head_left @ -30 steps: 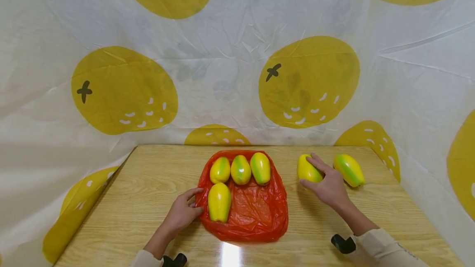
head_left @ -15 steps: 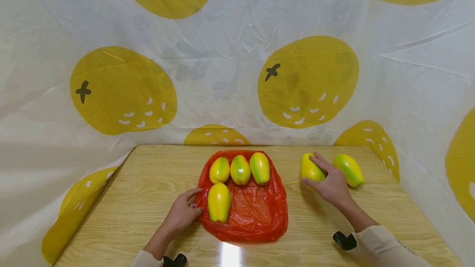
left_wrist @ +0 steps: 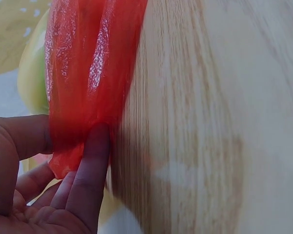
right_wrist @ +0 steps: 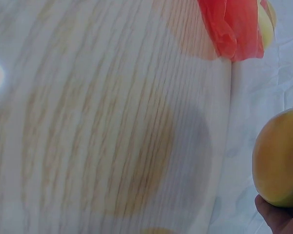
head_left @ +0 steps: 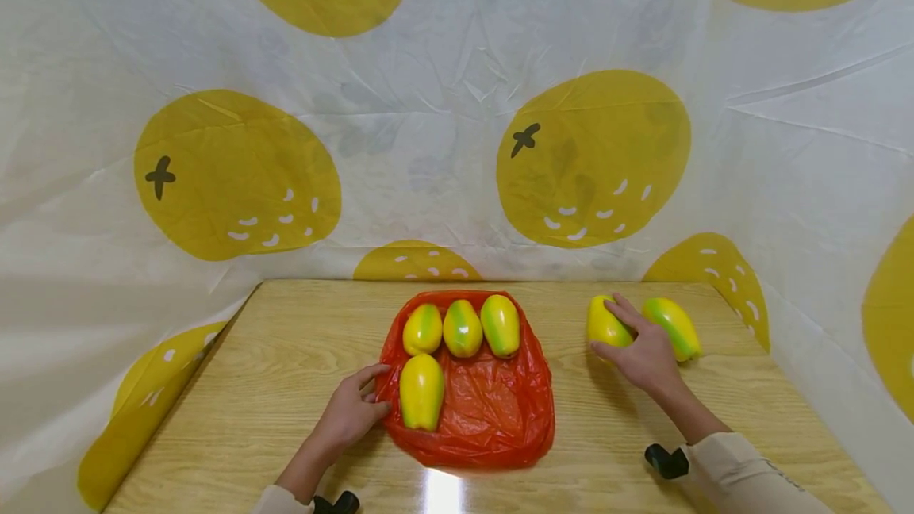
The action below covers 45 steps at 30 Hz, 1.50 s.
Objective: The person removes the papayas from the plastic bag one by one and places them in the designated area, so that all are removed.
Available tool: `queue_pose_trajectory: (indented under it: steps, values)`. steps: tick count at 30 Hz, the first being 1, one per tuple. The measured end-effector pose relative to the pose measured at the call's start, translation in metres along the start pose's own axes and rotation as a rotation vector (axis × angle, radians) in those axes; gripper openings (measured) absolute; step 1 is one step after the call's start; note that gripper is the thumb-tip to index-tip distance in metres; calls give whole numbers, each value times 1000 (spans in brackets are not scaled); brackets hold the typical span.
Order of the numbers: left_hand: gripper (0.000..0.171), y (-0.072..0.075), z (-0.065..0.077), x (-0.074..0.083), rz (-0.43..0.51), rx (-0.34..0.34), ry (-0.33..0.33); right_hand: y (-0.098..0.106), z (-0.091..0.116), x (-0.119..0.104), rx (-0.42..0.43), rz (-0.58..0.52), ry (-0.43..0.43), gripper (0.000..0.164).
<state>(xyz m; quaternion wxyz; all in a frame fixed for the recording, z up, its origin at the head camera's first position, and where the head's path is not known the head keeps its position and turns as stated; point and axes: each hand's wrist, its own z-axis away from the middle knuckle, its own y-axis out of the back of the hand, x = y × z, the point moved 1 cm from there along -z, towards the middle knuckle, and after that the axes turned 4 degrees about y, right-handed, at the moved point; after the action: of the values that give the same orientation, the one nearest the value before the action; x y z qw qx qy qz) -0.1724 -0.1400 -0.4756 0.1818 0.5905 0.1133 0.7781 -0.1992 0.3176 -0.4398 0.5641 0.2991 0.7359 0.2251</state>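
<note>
My left hand [head_left: 347,412] is at the left rim of a red plastic bag [head_left: 493,399], pinching its edge between thumb and fingers [left_wrist: 95,170] in the left wrist view. Inside the opened bag lie several yellow-green papayas: a row at the back and one papaya [head_left: 421,391] at front left. On the right, my right hand [head_left: 646,355] grips another papaya [head_left: 605,322] with fingers over its top and thumb below. That papaya [right_wrist: 278,158] looks raised above the table in the right wrist view. Just beyond the hand rests a loose papaya [head_left: 673,327], partly hidden by it.
The wooden table [head_left: 286,339] ends at the back against a hanging white cloth [head_left: 421,165] printed with yellow fruit. Bare wood shows left of the bag and between the bag and my right hand. A bright reflection lies at the front.
My right hand has moved slightly right with the papaya, closer to the loose one. The left hand and the bag have stayed put.
</note>
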Motion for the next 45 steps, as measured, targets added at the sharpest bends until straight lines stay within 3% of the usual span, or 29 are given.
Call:
queue_pose_trajectory:
  steps: [9,45]
  values:
    - [62,-1,0,0,31,-15,-3,1,-5,3,16,56,4,78]
    - [61,-1,1,-2,40,-18,1,6,-12,26,-5,96,-24,80]
